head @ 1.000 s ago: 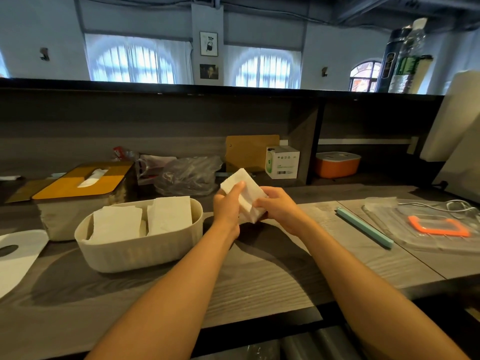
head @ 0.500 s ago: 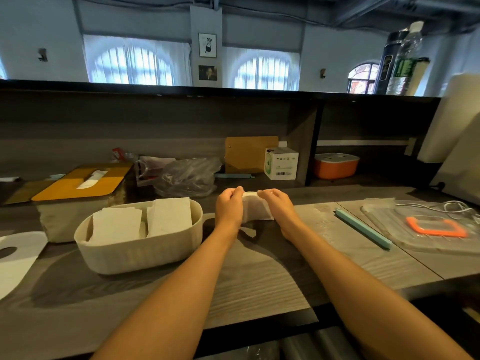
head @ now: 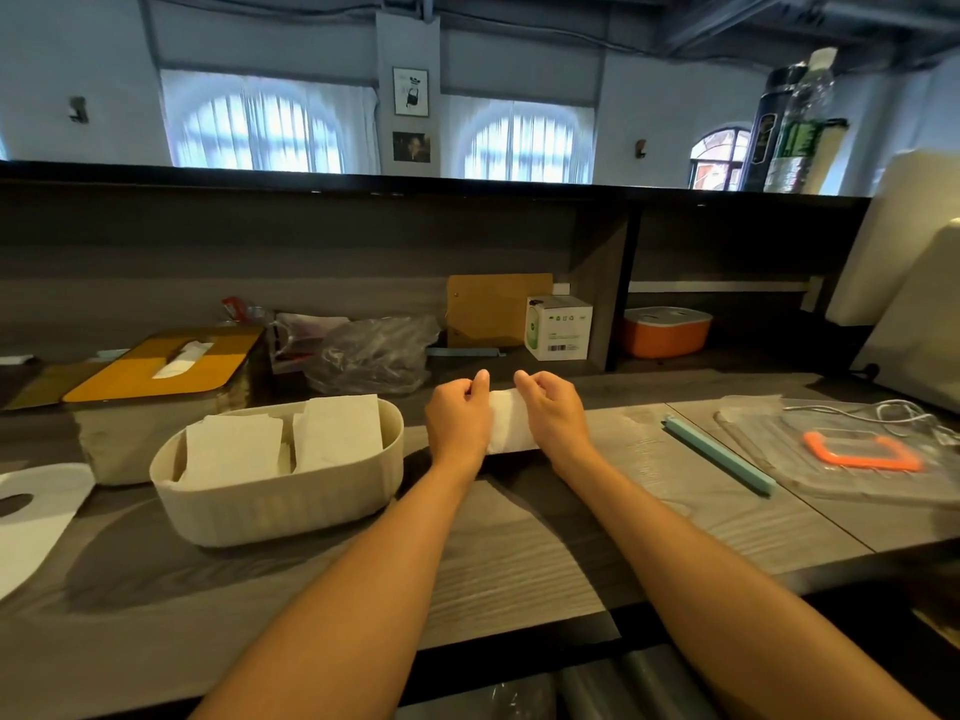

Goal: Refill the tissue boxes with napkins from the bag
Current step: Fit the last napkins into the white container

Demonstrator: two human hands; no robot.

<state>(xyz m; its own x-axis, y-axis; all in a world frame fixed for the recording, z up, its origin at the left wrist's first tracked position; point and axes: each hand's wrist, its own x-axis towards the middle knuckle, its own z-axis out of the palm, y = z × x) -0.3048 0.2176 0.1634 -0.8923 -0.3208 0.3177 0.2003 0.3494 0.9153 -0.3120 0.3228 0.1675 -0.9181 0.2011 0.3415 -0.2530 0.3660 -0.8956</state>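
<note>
I count on the bench [head: 519, 553]: two hands, left hand [head: 457, 418] and right hand [head: 553, 415]; one napkin wad [head: 506, 426]; two tissue boxes, open tub [head: 280, 506] and lidded box [head: 161, 366]; two napkin stacks [head: 234, 452] in the tub; one plastic bag [head: 374, 353]; one blue strip [head: 719, 454].

A single wide-angle view comes from the person's head, facing forward and tilted down over the grey wood-grain worktop [head: 519, 558]. It sits close: both forearms enter from the bottom edge and run up to the centre of the frame. The near edge of the worktop crosses the lower part of the frame. The dark shelf unit [head: 311, 241] spans the middle band, and above it, along the top, arched windows [head: 260, 129] and ceiling beams curve with lens distortion.
</note>
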